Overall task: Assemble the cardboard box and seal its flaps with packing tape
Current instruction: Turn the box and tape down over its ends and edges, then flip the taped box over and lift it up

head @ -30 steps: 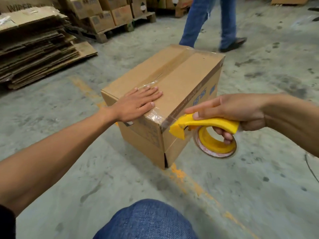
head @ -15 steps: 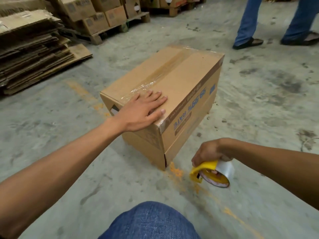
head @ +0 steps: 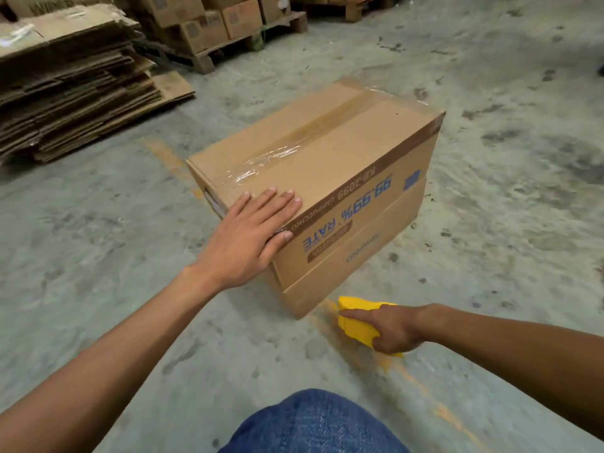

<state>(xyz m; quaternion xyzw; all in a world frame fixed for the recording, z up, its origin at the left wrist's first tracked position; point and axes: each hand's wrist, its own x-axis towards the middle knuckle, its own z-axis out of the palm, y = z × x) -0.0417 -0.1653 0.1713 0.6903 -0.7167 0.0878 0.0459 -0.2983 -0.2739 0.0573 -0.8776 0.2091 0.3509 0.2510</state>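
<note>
One left hand [head: 251, 237] flat on box [head: 330, 158]; right hand [head: 392, 328] grips dispenser [head: 353, 317].

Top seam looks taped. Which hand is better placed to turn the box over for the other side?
Left, probably. The left hand lies flat on the box at its near corner, while the right hand holds the yellow tape dispenser at the floor.

I am looking at a grey concrete floor [head: 98, 243] with dark spots and scuffs all over it. A worn orange line [head: 425, 397] is running across the floor near me, and a fainter bit [head: 163, 152] is showing farther off. On the left, a big pile of flat cardboard sheets [head: 72, 89] is sitting on the ground. Behind it, brown boxes [head: 225, 21] are resting on a wooden pallet [head: 228, 50]. Soft light is falling evenly on everything.
</note>
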